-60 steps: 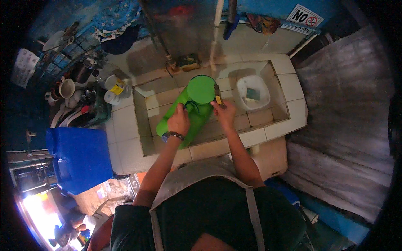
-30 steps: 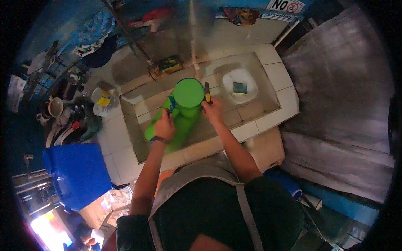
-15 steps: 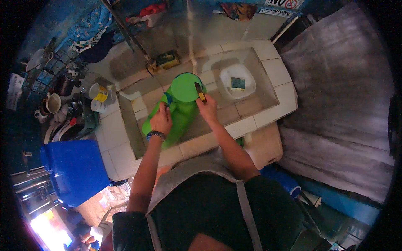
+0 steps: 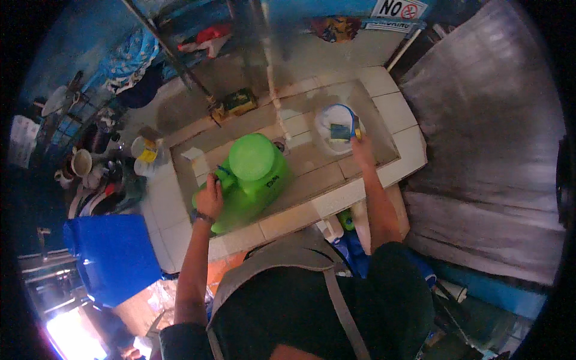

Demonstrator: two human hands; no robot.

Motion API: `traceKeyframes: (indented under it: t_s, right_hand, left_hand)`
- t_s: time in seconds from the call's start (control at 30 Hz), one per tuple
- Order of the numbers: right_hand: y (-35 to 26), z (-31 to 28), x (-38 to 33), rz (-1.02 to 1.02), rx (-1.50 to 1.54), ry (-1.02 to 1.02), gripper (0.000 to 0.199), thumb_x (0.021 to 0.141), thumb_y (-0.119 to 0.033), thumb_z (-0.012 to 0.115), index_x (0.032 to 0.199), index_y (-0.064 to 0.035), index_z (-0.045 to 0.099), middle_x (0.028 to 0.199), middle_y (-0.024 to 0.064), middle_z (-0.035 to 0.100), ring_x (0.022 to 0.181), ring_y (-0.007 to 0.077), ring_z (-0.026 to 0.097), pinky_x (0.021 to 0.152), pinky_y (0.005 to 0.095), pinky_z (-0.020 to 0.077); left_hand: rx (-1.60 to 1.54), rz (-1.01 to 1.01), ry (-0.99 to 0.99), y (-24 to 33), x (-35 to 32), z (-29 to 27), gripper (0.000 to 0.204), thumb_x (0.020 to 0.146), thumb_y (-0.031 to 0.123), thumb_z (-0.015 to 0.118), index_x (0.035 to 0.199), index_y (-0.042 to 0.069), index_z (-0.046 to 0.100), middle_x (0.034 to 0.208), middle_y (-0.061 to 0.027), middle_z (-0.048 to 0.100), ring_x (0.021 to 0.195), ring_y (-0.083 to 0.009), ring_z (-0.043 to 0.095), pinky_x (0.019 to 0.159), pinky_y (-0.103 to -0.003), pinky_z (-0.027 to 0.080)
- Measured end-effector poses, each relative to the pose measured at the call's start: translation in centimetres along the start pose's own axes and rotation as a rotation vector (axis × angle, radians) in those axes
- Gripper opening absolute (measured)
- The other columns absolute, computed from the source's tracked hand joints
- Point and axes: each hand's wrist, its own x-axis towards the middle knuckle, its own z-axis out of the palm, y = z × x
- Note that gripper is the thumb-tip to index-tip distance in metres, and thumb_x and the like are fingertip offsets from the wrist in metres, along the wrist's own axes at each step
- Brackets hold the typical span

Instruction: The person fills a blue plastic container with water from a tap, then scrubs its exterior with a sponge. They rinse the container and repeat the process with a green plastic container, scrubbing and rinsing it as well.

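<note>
In the tiled sink lies a bright green plastic jug (image 4: 252, 174) with a broad round end facing up. My left hand (image 4: 210, 198) is closed around its handle on the left side, beside a small blue part. My right hand (image 4: 363, 151) is at the white basin (image 4: 324, 144) on the sink's right side. It grips a small yellow-and-dark tool (image 4: 357, 127), whose exact kind I cannot make out. A thin blue curved strip runs up from the tool over the basin's far edge. A green-and-yellow scouring sponge (image 4: 340, 132) sits in the basin, just left of the tool.
Another sponge (image 4: 240, 102) rests on the sink's back ledge by a pipe. Cups and dishes (image 4: 82, 162) crowd the left, near a white-and-yellow tub (image 4: 144, 149) and a large blue container (image 4: 114, 258). A grey curtain (image 4: 480, 150) hangs at the right.
My right hand has moved right with the tool, from the jug to the basin. The jug has shifted left and nearer, with my left hand on its handle.
</note>
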Motion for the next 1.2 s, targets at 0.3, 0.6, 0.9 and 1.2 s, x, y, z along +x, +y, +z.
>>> traceKeyframes:
  t_s: [0.3, 0.6, 0.9, 1.2]
  right_hand:
    - [-16.7, 1.7, -4.7, -0.391, 0.127, -0.419, 0.017, 0.078, -0.014, 0.062, 0.085, 0.0006, 0.057, 0.064, 0.0102, 0.056, 0.056, 0.0181, 0.052, 0.054, 0.0325, 0.0423]
    - [-25.7, 8.0, -15.9, -0.067, 0.373, -1.246, 0.017, 0.083, -0.018, 0.062, 0.081, -0.0050, 0.052, 0.058, -0.0008, 0.050, 0.044, 0.0056, 0.045, 0.038, 0.0215, 0.0334]
    - [-29.9, 16.9, -29.2, 0.050, 0.342, -1.680, 0.018, 0.085, -0.021, 0.061, 0.085, -0.0055, 0.051, 0.059, -0.0005, 0.050, 0.043, 0.0082, 0.046, 0.038, 0.0243, 0.0379]
    - [-27.3, 31.6, -42.4, -0.381, -0.006, -1.499, 0.028, 0.076, -0.010, 0.062, 0.102, -0.0015, 0.053, 0.072, 0.0087, 0.057, 0.055, 0.0189, 0.056, 0.050, 0.0322, 0.0451]
  left_hand:
    - [-0.403, 0.162, 0.127, 3.0, 1.8, 3.8, 0.018, 0.086, 0.018, 0.056, 0.100, 0.009, 0.050, 0.107, -0.0156, 0.058, 0.105, -0.0335, 0.053, 0.083, -0.043, 0.044]
    - [-1.984, -0.026, 0.229, 1.2, -0.6, -2.1, 0.019, 0.089, 0.021, 0.055, 0.103, 0.009, 0.054, 0.126, -0.0085, 0.049, 0.121, -0.0241, 0.043, 0.100, -0.042, 0.035]
    - [-1.516, -0.285, 0.819, -10.1, -12.0, -4.7, 0.012, 0.087, 0.015, 0.058, 0.093, 0.004, 0.057, 0.099, -0.0087, 0.061, 0.092, -0.0202, 0.058, 0.083, -0.034, 0.047]
    - [-0.885, -1.536, 1.398, -27.0, -33.8, 0.9, 0.021, 0.073, 0.008, 0.069, 0.080, 0.007, 0.050, 0.070, -0.0023, 0.055, 0.054, -0.0136, 0.051, 0.046, -0.028, 0.043]
